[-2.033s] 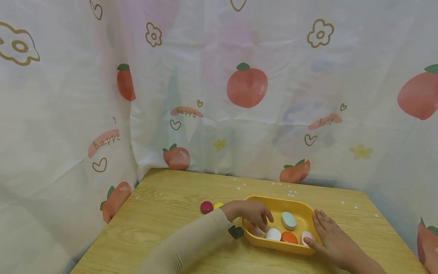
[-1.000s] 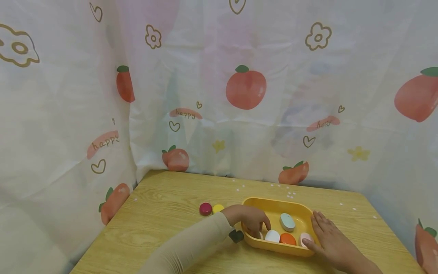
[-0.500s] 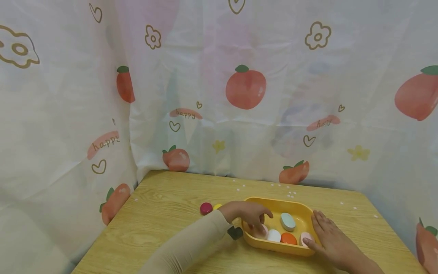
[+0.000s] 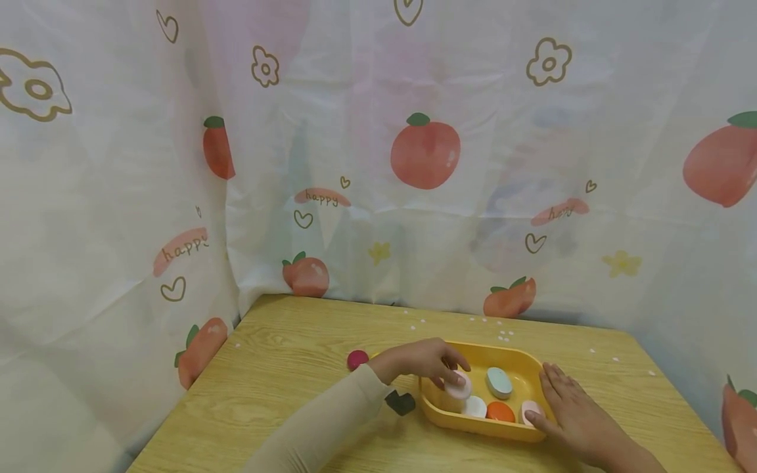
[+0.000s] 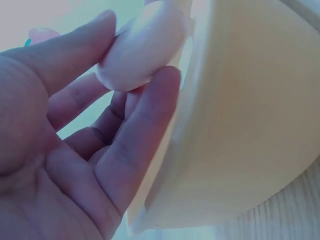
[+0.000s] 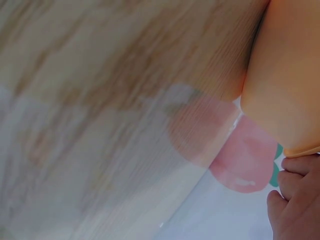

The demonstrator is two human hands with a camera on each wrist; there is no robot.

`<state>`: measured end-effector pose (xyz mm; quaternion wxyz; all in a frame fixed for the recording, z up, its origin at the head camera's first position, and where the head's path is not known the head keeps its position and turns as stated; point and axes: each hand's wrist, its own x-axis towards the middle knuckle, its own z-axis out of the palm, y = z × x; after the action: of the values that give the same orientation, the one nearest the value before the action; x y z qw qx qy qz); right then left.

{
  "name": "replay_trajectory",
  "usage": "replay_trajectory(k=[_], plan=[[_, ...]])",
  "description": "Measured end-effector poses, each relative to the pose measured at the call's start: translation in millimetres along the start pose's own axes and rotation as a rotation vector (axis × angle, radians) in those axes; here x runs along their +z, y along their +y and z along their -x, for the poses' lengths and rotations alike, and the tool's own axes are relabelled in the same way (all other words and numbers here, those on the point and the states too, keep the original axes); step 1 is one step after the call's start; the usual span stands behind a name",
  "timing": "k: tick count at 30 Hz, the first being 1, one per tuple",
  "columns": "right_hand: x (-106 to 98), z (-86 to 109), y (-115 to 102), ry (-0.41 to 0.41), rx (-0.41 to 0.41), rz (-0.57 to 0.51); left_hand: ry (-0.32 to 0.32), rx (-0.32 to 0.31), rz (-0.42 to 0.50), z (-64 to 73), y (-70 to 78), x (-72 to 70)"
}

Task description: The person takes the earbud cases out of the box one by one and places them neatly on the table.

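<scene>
A yellow oblong tray (image 4: 473, 430) stands on the wooden table, with several smooth rounded pieces in it. My left hand (image 4: 428, 361) pinches a pale pink rounded oval piece (image 4: 458, 386) between thumb and fingers, raised over the tray's left end. In the left wrist view the pink piece (image 5: 145, 45) sits at the fingertips beside the tray wall (image 5: 240, 110). My right hand (image 4: 576, 414) lies with straight fingers along the tray's right rim, its thumb over the rim by another pink piece (image 4: 530, 412). In the right wrist view, that hand's fingers (image 6: 297, 185) touch the tray (image 6: 285, 80).
Inside the tray lie a white piece (image 4: 476, 406), an orange piece (image 4: 501, 412) and a pale mint piece (image 4: 499, 382). A dark red piece (image 4: 357, 359) is on the table behind my left arm. Printed cloth (image 4: 367, 131) encloses the table (image 4: 284, 328).
My left hand reached down into the tray's left end, took hold of the pale pink piece and lifted it. The right hand stays at the rim.
</scene>
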<state>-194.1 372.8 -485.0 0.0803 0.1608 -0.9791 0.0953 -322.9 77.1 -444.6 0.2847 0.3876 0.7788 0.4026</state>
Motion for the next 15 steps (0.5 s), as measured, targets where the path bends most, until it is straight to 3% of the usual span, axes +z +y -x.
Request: replay_trajectory(k=[7,15], plan=[[0.8,-0.3,0.7,0.002,0.001,-0.008,0.066,0.031,0.134,3.5,-5.6,-0.9],[2.4,-0.2,2.3,0.012,-0.007,0.005,0.138,0.026,0.158,8.3,-15.7,-7.1]])
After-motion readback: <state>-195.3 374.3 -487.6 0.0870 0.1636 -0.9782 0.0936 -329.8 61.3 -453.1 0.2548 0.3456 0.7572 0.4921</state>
